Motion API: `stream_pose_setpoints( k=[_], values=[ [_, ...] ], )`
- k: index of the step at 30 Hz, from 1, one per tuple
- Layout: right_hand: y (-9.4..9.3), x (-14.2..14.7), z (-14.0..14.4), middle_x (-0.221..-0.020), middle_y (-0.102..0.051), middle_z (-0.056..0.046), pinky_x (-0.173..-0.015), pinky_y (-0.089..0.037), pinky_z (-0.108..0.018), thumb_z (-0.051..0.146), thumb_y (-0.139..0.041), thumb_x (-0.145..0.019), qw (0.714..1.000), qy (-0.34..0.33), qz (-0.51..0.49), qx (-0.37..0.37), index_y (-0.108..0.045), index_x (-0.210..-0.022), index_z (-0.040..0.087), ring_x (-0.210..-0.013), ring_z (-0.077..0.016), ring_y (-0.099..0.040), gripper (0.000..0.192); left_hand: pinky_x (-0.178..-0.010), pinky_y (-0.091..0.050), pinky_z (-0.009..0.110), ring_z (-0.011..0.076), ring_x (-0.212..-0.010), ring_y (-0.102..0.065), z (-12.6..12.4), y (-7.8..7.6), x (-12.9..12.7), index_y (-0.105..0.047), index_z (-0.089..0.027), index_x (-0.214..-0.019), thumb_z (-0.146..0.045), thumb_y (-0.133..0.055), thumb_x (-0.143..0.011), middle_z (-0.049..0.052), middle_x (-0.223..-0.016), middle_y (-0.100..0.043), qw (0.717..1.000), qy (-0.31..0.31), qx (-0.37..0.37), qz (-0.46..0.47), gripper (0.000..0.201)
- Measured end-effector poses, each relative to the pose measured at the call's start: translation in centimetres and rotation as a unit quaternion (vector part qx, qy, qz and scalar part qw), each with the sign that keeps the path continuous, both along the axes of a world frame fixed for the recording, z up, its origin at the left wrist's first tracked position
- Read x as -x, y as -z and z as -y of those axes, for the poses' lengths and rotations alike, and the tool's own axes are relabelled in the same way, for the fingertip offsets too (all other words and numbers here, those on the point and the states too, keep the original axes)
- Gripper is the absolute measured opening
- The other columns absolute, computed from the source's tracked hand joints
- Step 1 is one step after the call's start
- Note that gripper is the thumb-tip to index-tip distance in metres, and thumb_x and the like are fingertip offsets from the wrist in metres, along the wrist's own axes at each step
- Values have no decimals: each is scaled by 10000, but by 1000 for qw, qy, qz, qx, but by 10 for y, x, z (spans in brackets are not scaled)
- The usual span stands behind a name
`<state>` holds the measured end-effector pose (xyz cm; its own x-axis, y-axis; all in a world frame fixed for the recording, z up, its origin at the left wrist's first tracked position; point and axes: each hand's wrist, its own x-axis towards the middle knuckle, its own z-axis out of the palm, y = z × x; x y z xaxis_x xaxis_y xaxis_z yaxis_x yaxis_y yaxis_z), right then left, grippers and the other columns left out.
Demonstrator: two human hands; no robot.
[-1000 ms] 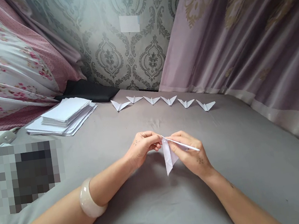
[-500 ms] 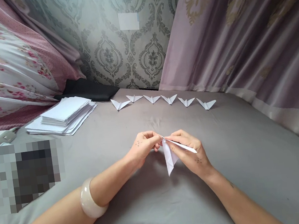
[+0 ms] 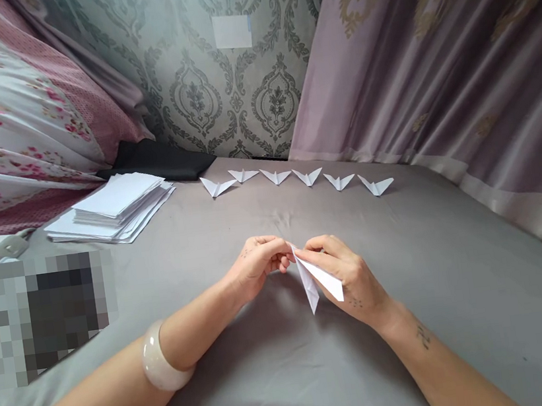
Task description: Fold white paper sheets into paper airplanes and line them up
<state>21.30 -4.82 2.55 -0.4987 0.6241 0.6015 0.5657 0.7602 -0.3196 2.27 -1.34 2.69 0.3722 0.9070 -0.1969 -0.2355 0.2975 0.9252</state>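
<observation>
White paper [image 3: 326, 280], pinched by left hand [image 3: 258, 264] and right hand [image 3: 347, 271].
Likely light, crease-prone; best held at its eleven-o'clock tip.

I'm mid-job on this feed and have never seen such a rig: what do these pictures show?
There's no machine: these are a person's bare left hand and right hand, seen by a camera worn on the head, looking forward and down. Both hold one folded white paper piece over a surface covered in smooth grey cloth. Beyond them lie six small, white, winged paper shapes in a row. Far left is a stack of flat white paper sheets.
</observation>
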Motion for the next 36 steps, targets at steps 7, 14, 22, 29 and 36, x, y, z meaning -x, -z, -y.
stream_pose_setpoints(
  k=[7,14,22,29,36],
  values=[
    [0,-1,0,-1058,-596,-91,-793,-514,-328,47,-478,-865,999,6,12,30,-582,-1264,226,-961,-188,-562,449,-613,-398,225,83,-571,-494,-2,0,0,-622,-130,-588,-293,-760,-677,2,-582,-567,1000,15,7,12,231],
    [-3,-10,-9,-1232,-583,-49,-937,-467,-360,-2,-403,-785,977,24,-58,206,-666,-1154,286,-1138,-189,-539,536,-609,-390,242,95,-608,-493,-12,3,5,-666,-130,-644,-361,-763,-680,26,-663,-626,988,-92,-65,-109,253],
    [-15,0,-5,-890,-682,-46,-761,-457,-305,489,-638,-813,765,23,-317,560,-720,-1037,192,-820,-165,-592,381,-621,-401,244,99,-618,-499,-4,0,1,-686,-147,-668,-381,-754,-713,17,-668,-634,992,-37,-92,-76,248],
    [-14,6,-3,-746,-606,-10,-616,-364,-246,518,-725,-722,717,19,-334,611,-756,-921,180,-679,-114,-482,393,-644,-408,252,94,-600,-491,2,0,-2,-697,-157,-670,-398,-758,-709,7,-631,-621,996,-14,-74,-52,252],
    [-11,7,-5,-709,-586,-18,-590,-366,-240,545,-722,-705,709,27,-330,623,-738,-770,146,-660,-112,-462,404,-647,-394,255,83,-564,-468,2,0,-3,-668,-142,-630,-368,-751,-713,4,-591,-593,999,0,-33,-14,255]
  ],
)
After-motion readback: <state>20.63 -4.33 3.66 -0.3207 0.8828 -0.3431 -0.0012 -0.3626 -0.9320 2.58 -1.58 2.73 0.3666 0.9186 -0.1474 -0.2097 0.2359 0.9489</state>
